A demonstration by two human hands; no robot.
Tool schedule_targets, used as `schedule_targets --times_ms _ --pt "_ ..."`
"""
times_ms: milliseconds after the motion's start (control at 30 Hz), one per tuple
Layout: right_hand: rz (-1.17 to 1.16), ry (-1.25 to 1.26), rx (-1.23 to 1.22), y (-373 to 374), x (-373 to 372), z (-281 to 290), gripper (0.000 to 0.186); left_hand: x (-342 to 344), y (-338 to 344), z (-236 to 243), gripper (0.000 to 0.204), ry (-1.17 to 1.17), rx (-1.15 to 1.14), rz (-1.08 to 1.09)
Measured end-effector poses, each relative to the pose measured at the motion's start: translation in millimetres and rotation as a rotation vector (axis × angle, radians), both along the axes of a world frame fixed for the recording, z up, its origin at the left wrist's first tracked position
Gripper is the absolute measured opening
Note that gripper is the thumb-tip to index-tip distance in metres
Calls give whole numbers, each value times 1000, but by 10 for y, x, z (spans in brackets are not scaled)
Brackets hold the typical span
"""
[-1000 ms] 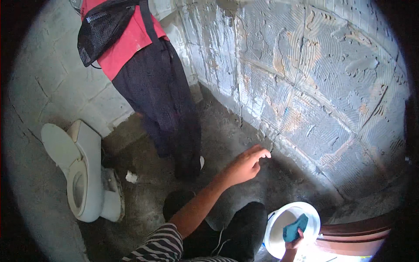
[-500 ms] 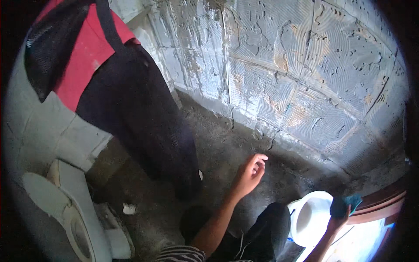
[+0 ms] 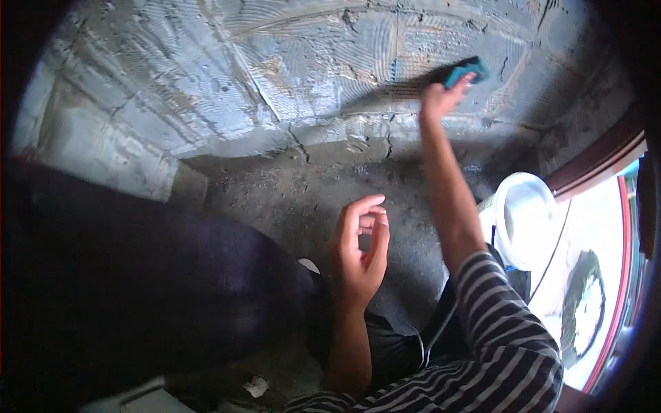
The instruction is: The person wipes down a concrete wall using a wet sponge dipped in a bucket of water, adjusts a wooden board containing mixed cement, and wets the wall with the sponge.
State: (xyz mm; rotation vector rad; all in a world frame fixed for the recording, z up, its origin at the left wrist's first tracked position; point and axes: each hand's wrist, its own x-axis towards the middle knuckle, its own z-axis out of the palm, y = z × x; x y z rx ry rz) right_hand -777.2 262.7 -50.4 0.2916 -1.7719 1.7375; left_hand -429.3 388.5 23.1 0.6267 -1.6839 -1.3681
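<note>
Head view: lower left swallowed by another person's dark trousers point(image 3: 138, 289). Nearer, left hand point(image 3: 359, 248) raised over the grey floor point(image 3: 275, 199), fingers loosely curled, holding nothing. Beside the striped sleeve, white bucket point(image 3: 523, 217). Farther up, right hand point(image 3: 441, 96) gripping a teal sponge point(image 3: 465, 70), pressed to the combed wall point(image 3: 310, 76).

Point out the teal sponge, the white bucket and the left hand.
teal sponge point(image 3: 465, 70), head view, its visible top end.
white bucket point(image 3: 527, 219), head view, its inside wall.
left hand point(image 3: 359, 251), head view, the palm.

Rough concrete floor point(image 3: 303, 199) w/ white bucket point(image 3: 523, 217), maybe debris.
</note>
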Motion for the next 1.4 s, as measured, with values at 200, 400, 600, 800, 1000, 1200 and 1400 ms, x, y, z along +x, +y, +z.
schedule_targets --times_ms 200,400,600,800,1000,1200,1400 --pt "281 49 217 -603 1434 -218 91 166 -118 -14 22 87 85 -21" --pt "709 58 533 -887 2371 -857 80 119 -140 -111 23 52 93 9" --pt "1543 -927 -72 -645 2574 -2456 58 -158 -60 -127 22 1 44 -75" --pt "2298 -1253 -1313 434 2813 -3000 31 96 -226 -299 22 -73 43 -48" --pt "998 -958 -740 1249 1296 -2179 37 -77 -190 -331 21 -10 72 -135" --pt "498 -953 -486 196 814 -1969 48 158 -227 -234 21 -58 89 -145" --pt "295 -458 134 -1240 1975 -1903 75 159 -230 -265 19 -48 111 -91"
